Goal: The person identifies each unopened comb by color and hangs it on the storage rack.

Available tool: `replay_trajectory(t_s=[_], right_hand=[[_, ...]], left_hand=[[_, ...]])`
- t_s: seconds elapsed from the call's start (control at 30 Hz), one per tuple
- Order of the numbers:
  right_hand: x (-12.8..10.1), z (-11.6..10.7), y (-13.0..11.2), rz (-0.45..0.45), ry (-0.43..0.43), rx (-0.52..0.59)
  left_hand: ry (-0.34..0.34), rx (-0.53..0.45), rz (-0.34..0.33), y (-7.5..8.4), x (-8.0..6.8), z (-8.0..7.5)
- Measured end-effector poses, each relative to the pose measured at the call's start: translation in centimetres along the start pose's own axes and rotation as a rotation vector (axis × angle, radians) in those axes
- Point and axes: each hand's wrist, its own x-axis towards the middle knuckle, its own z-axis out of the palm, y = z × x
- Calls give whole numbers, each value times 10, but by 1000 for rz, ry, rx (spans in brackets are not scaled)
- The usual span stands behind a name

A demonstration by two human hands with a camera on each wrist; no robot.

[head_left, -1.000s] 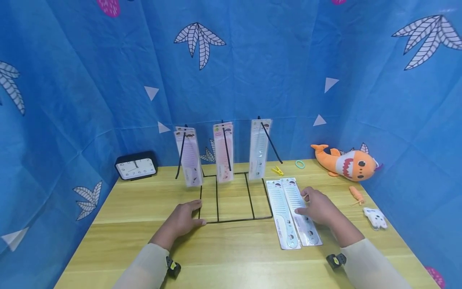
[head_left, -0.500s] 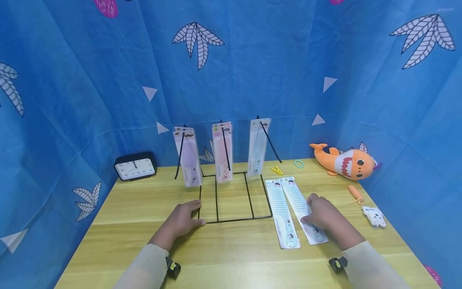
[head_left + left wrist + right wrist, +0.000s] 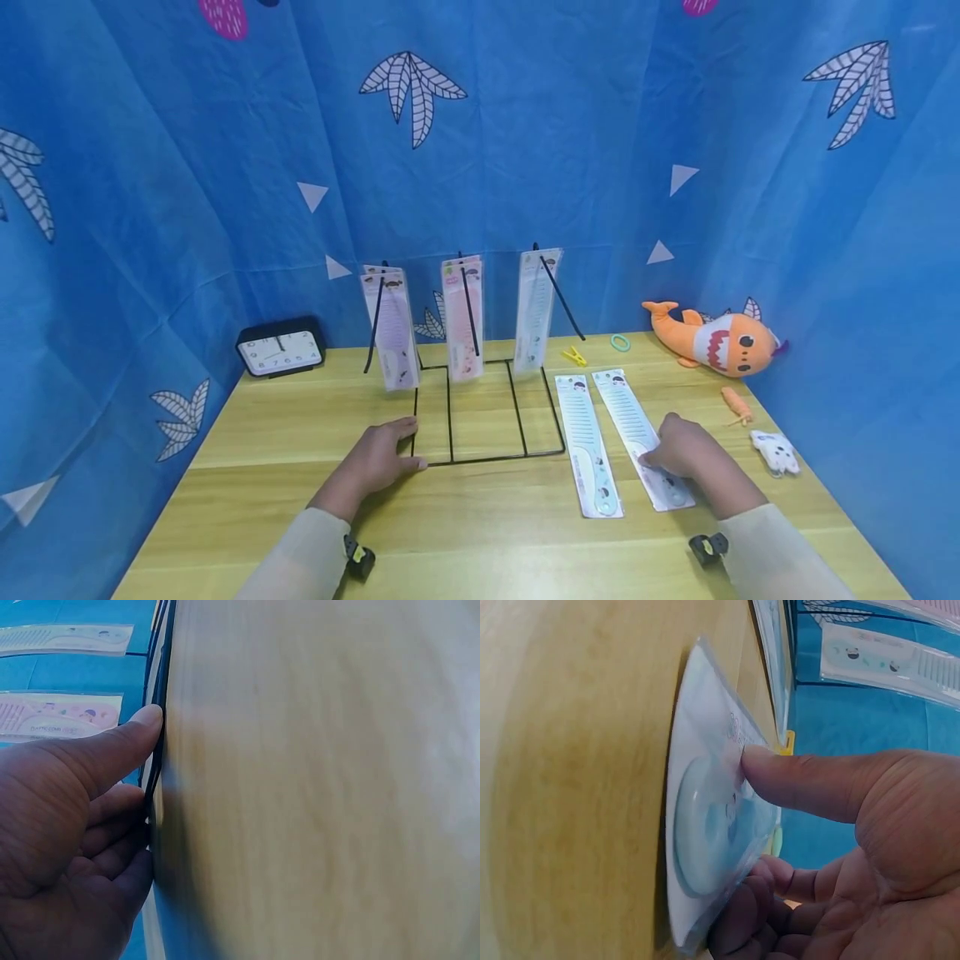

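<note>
On the yellow wooden table (image 3: 285, 433), we see the right hand (image 3: 686, 454) on the lower end of the right packaged comb (image 3: 637, 429); thumb presses the pack top and curled fingers tuck under its edge in the right wrist view, so it pinches the pack. That comb lies flat, angled, just beside a second packaged comb (image 3: 588, 442), the two apart. Left hand (image 3: 375, 462) rests at the front left corner of the black wire rack (image 3: 487, 412), thumb and fingers touching the wire, fingers loosely bent, not clearly gripping. We note three hanging comb packs (image 3: 465, 321) on the rack's upright rods. Black clock (image 3: 281, 347) sits at back left. At right: orange shark plush (image 3: 712, 337), green ring (image 3: 621, 341), yellow clip (image 3: 575, 355), small orange toy (image 3: 738, 404), white toy (image 3: 776, 452).
</note>
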Motion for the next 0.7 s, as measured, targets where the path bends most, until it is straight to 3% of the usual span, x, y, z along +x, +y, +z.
replay_trajectory(t_s=[0.4,0.7], right_hand=[[10,-20,27,-75,-70,84],[7,-32,33,-98,-97,152]], left_hand=[[3,7,3,0,0,3],[2,5,-9,0,0,1]])
